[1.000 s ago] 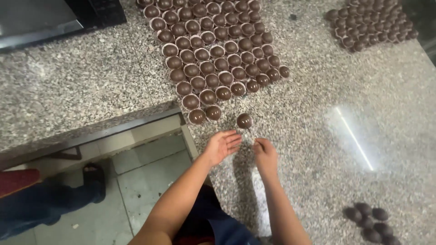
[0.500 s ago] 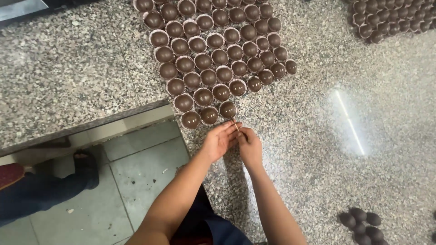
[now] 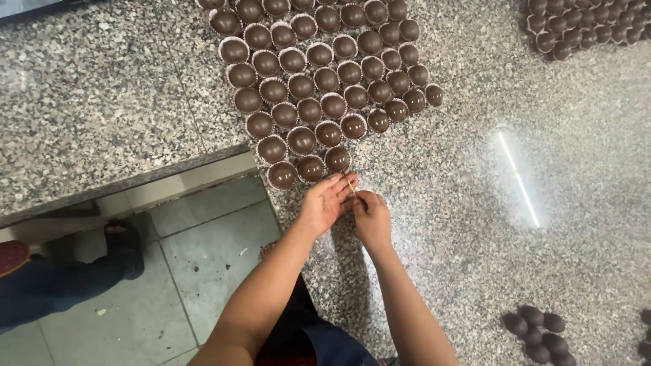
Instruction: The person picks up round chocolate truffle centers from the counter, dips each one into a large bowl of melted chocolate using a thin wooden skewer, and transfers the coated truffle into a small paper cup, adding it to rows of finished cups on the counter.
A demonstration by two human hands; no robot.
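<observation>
So the biggest thing going on is the speckled granite counter (image 3: 475,224), polished enough to throw back a long streak of ceiling light, and it drops off at a straight edge on the left where you can see grey floor tiles (image 3: 196,271) below. Laid out on the stone is a big block of dark chocolate half-shells (image 3: 319,81), each sitting in a little pleated paper cup, packed in slanted rows so they touch and prop each other up (probably why none have tipped). They're glossy, round, hollow-side up as far as I can tell. A second batch (image 3: 583,27) sits well apart in the top right corner, and a small loose cluster of bare brown domes (image 3: 536,329) lies near the bottom right, no cups on those. Both hands meet just beside the nearest row: the left hand (image 3: 325,203) has its fingers stretched forward and loosely together, tips nearly touching the last cupped shell (image 3: 337,158) at the corner of the block. The right hand (image 3: 371,215) is curled, pinching a thin pale stick (image 3: 350,184) that angles up toward that same shell; the left fingertips seem to steady the stick too, though I can't tell how firmly. Off to the far left there's someone else's sandalled foot (image 3: 122,237) on the tiles.
</observation>
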